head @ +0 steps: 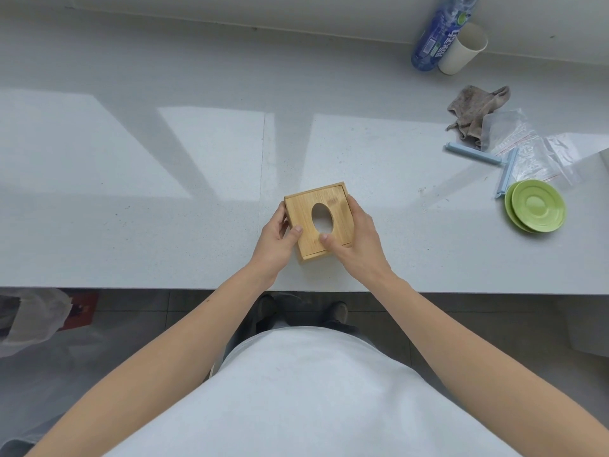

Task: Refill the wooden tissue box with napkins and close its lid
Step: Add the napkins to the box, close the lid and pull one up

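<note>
You have one wooden box [316,222] on the pale counter [164,209], near its front edge and turned slightly askew, with its lid [336,209] lying on top and showing a single oval opening. Something pale shows through the oval, but whether it is napkins cannot be told. Your left hand [275,242] holds the box's left side, fingers [282,222] wrapped on the side wall and the thumb pressed on the lid's near-left corner. Your right hand [357,240] clasps the right side, fingers curled along the right edge and the thumb resting on the lid just below the oval. Both hands are closed on the box. Well apart to the right lie two green saucers [537,206] stacked together, two light blue clips [474,153], two clear zip bags [527,150] and one grey rag [474,110]. At the back right stand one blue bottle [438,34] and one white cup [461,49], touching each other against the wall.
</note>
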